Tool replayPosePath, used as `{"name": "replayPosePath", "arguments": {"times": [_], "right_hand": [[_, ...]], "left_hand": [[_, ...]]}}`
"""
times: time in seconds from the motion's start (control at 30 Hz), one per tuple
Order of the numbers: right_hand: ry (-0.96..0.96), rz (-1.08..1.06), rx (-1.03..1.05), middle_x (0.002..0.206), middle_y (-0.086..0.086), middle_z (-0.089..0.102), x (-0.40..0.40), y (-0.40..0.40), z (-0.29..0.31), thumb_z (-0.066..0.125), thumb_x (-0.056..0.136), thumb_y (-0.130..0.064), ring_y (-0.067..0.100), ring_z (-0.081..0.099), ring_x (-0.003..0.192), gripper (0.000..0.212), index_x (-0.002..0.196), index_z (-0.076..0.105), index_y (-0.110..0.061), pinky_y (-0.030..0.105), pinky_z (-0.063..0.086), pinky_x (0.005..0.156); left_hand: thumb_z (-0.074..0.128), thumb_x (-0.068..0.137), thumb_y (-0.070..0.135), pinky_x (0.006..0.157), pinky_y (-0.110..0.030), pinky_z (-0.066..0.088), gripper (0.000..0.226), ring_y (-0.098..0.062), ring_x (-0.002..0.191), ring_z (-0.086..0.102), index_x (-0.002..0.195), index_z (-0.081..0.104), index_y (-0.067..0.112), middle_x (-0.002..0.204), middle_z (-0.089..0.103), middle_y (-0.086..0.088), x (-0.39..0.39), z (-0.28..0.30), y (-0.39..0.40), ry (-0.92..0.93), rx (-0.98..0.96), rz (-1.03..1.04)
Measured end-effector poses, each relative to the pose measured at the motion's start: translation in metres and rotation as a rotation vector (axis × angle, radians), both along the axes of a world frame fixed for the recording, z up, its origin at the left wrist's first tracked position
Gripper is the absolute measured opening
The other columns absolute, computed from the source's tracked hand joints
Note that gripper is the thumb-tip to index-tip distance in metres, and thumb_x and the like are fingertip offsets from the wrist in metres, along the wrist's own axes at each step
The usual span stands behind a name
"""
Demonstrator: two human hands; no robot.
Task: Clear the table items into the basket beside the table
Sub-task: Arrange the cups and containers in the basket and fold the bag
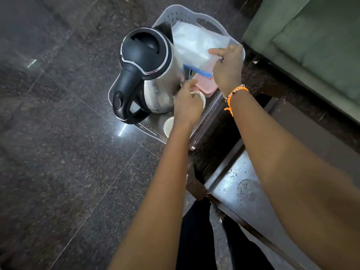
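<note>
A pale plastic basket (176,13) stands on the floor beside the dark table (245,193). Inside it a steel kettle (155,75) with a black lid and handle stands upright on the left. My right hand (228,69) pinches a clear zip bag (194,43) with a blue seal, held over the basket's right half. Under the bag lies a pink container (206,85). My left hand (187,104) reaches down into the basket, its fingers curled on the rim of a small white cup (203,98). A second white cup (168,126) sits near the basket's front wall.
The floor (68,133) is dark polished stone tile, open to the left of the basket. A green sofa (311,45) fills the upper right. The table's corner leg (196,186) stands close to the basket, and my dark trouser legs show below.
</note>
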State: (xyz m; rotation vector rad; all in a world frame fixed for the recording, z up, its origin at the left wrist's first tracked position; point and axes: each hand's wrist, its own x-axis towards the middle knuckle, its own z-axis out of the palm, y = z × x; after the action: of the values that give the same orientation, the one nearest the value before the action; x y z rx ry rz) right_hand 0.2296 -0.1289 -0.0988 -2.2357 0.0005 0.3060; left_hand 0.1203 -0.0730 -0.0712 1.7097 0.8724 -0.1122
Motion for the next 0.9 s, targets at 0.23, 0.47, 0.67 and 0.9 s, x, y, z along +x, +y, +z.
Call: {"name": "replayPosePath", "arguments": {"times": [0.23,0.47,0.67,0.9], "right_hand": [[0.092,-0.157,0.211,0.088,0.007,0.055,-0.021,-0.038,0.012,0.043,0.079,0.01,0.005,0.047,0.068,0.04,0.102,0.072,-0.006,0.016,0.039,0.065],[0.267,-0.418,0.42,0.069,-0.007,0.057,-0.097,-0.137,0.026,0.048,0.087,0.006,0.004,0.045,0.059,0.025,0.099,0.068,-0.001,0.005,0.037,0.052],[0.344,-0.524,0.45,0.072,-0.005,0.058,-0.162,-0.253,0.028,0.046,0.088,0.005,0.003,0.047,0.061,0.026,0.089,0.065,-0.013,0.004,0.037,0.052],[0.344,-0.694,0.399,0.068,-0.006,0.056,-0.209,-0.403,0.033,0.046,0.088,0.005,0.005,0.047,0.061,0.025,0.097,0.067,-0.003,0.001,0.037,0.049]], "left_hand": [[0.05,0.09,0.007,0.083,-0.018,0.039,0.024,-0.009,0.092,0.053,0.109,0.063,0.011,0.103,0.064,-0.001,-0.006,0.003,-0.022,-0.035,0.037,0.073],[0.05,0.09,0.005,0.096,-0.042,0.049,0.02,-0.021,0.093,0.063,0.099,0.061,0.019,0.093,0.063,-0.001,-0.036,0.006,-0.097,-0.044,-0.069,0.033],[0.05,0.089,0.004,0.09,-0.039,0.05,0.022,-0.016,0.083,0.062,0.097,0.064,0.018,0.083,0.063,0.001,-0.072,0.004,-0.2,0.036,-0.117,-0.128],[0.047,0.09,0.003,0.086,-0.03,0.05,0.023,-0.01,0.078,0.061,0.1,0.064,0.014,0.083,0.063,0.005,-0.106,0.007,-0.346,0.055,-0.139,-0.351]]}}
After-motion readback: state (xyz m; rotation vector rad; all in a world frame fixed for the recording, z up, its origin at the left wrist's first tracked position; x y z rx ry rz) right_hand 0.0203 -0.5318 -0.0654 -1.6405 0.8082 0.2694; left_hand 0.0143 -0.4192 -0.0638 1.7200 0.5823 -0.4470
